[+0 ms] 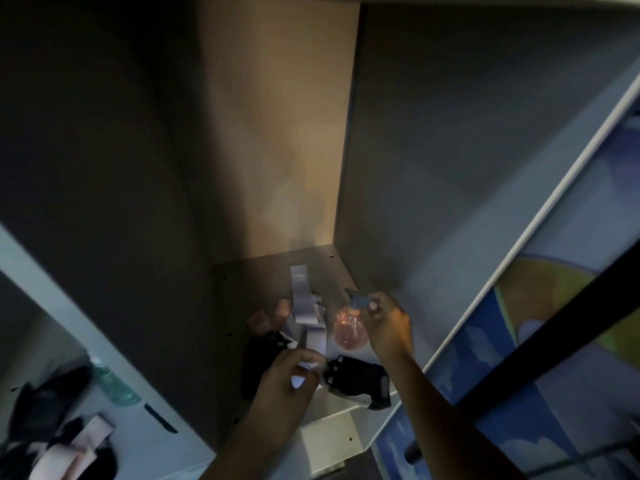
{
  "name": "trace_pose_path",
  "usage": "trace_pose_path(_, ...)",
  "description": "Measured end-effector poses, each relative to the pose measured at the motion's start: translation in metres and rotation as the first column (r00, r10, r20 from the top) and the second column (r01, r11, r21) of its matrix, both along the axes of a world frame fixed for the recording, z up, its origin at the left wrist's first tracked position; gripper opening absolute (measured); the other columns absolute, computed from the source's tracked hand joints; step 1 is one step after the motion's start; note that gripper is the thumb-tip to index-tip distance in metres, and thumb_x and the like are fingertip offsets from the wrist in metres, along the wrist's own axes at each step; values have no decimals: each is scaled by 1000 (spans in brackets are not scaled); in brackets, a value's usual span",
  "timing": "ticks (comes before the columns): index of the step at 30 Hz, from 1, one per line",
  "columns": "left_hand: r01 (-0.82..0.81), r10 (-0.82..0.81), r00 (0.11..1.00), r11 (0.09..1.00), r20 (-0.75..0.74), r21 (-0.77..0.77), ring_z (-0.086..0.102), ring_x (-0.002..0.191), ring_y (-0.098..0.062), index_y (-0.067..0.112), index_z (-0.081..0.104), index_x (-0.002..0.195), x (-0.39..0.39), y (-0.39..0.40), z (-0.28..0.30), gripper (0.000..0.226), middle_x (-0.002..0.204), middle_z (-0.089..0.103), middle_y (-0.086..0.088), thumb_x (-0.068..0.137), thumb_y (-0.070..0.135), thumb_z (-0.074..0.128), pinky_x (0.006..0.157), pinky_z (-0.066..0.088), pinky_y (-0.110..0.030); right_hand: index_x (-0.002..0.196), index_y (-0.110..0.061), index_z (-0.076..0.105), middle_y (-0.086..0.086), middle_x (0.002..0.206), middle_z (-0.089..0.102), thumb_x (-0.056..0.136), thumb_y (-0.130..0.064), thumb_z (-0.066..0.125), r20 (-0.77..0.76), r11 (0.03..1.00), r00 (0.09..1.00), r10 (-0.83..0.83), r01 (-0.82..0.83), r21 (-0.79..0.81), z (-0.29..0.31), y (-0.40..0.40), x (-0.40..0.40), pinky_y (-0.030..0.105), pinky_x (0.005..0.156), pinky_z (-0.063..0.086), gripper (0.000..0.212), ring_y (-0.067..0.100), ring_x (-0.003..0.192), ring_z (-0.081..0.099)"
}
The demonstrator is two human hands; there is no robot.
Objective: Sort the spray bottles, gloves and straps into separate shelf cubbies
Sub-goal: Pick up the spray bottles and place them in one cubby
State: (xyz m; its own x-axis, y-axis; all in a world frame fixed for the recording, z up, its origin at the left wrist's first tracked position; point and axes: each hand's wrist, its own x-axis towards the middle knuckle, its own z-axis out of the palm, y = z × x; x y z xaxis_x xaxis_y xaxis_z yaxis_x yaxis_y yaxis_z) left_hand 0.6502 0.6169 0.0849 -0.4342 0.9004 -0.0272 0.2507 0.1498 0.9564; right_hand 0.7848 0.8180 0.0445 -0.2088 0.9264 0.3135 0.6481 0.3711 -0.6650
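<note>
I look down into a dim shelf cubby (263, 278). My right hand (386, 323) grips the blue trigger head of a pink spray bottle (348, 329) that stands on the cubby floor. My left hand (287, 379) is closed on the near end of a pale lavender strap (304, 299) that runs back across the floor. A black glove (360, 381) lies at the front edge, below the bottle. Another black glove (261, 355) lies left of the strap, partly hidden by my left hand. Two small pinkish pieces (266, 317) sit behind it.
The cubby to the left holds a clear green bottle (114, 382), dark gloves (48, 407) and pale pink straps (69, 452). A white divider (69, 306) separates the two cubbies. At the right a blue patterned panel (554, 306) and a black bar (561, 323) stand close to my right arm.
</note>
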Motion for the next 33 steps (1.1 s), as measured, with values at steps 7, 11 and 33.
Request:
trace_pose_path(7, 7, -7, 1000, 1000, -2, 23, 64, 90, -1, 30, 71, 96, 0, 0, -1, 24, 100, 66, 22, 91, 6, 66, 77, 47, -12, 99, -22, 66, -7, 87, 66, 85, -34, 73, 2, 999, 1000, 7, -7, -38, -3, 7, -5, 28, 70, 54, 20, 9, 78, 62)
trace_pose_path(11, -11, 11, 1000, 1000, -9, 26, 65, 96, -2, 29, 71, 95, -4, -1, -3, 24, 104, 65, 25, 91, 6, 66, 83, 51, -19, 82, -20, 66, -6, 72, 63, 85, -23, 75, -11, 999, 1000, 16, -17, -37, 0, 8, -5, 25, 62, 44, 10, 10, 64, 57)
trace_pose_path(33, 75, -76, 997, 988, 7, 132, 62, 110, -3, 35, 60, 123, -9, -169, 58, 45, 124, 64, 15, 83, 24, 78, 86, 50, -18, 85, -27, 71, -5, 80, 71, 77, -8, 84, -330, 917, 884, 330, -384, -111, 132, -240, 21, 33, 67, 54, 24, 13, 75, 68)
